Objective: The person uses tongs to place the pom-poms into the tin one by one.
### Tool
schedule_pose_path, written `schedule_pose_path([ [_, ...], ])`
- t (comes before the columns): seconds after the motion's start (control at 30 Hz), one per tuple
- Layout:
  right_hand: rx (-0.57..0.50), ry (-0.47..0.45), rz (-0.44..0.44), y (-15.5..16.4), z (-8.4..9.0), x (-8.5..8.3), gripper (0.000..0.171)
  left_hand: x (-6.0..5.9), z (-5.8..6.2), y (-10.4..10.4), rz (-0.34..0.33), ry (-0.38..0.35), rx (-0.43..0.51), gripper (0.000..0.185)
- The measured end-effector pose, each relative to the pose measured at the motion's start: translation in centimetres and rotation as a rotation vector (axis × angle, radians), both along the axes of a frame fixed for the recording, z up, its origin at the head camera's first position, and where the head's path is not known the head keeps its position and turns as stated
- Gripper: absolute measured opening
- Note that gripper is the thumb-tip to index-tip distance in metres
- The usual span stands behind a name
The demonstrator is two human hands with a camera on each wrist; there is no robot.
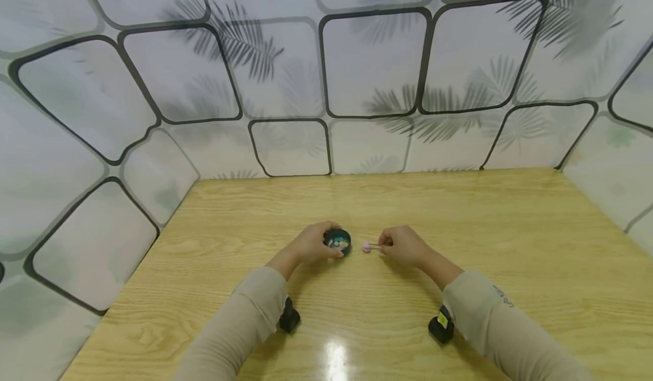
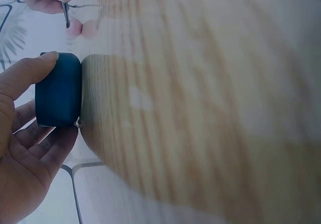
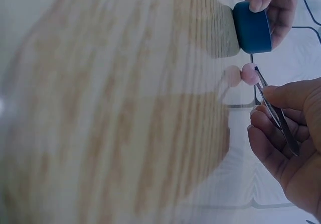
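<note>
My left hand (image 1: 312, 244) grips a small round dark bowl (image 1: 334, 237) around its side. Several small coloured pieces (image 1: 340, 245) lie inside it. From the left wrist view the bowl's outer wall (image 2: 59, 91) looks blue, and it stands on the table. Just to the right, my right hand (image 1: 405, 246) pinches metal tweezers (image 3: 276, 111) between thumb and fingers. The tweezers' tips touch a pink ball (image 3: 249, 74), which sits on the tabletop a short way from the bowl. Whether the tips clamp the ball or only touch it, I cannot tell.
A glossy wood-grain table (image 1: 326, 301) reflects the bowl and ball. Patterned panels (image 1: 377, 66) with dark outlines and leaf prints rise behind and at both sides. Black wrist devices (image 1: 289, 316) sit below both sleeves.
</note>
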State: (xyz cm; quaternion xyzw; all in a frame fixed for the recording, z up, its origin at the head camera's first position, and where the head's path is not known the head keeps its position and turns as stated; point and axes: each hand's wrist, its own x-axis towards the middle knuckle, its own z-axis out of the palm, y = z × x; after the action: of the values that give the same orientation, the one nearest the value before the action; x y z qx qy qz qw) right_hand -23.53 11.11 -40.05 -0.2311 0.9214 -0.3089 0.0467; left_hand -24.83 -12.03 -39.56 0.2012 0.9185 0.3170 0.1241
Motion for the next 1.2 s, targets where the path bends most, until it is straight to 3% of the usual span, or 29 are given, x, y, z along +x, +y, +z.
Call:
schedule_pose_path([
  [0.23, -0.039, 0.003, -0.012, -0.1, 0.1, -0.1, 0.005, 0.1, 0.1, 0.0, 0.005, 0.003, -0.001, 0.059],
  [0.6, -0.146, 0.147, 0.001, -1.1, 0.4, 0.1, 0.006, 0.1, 0.1, 0.0, 0.007, -0.004, 0.000, 0.059],
  [1.2, -0.183, 0.082, 0.026, -3.7, 0.1, -0.4, 0.006, -0.1, 0.1, 0.1, -0.005, -0.002, 0.013, 0.058],
])
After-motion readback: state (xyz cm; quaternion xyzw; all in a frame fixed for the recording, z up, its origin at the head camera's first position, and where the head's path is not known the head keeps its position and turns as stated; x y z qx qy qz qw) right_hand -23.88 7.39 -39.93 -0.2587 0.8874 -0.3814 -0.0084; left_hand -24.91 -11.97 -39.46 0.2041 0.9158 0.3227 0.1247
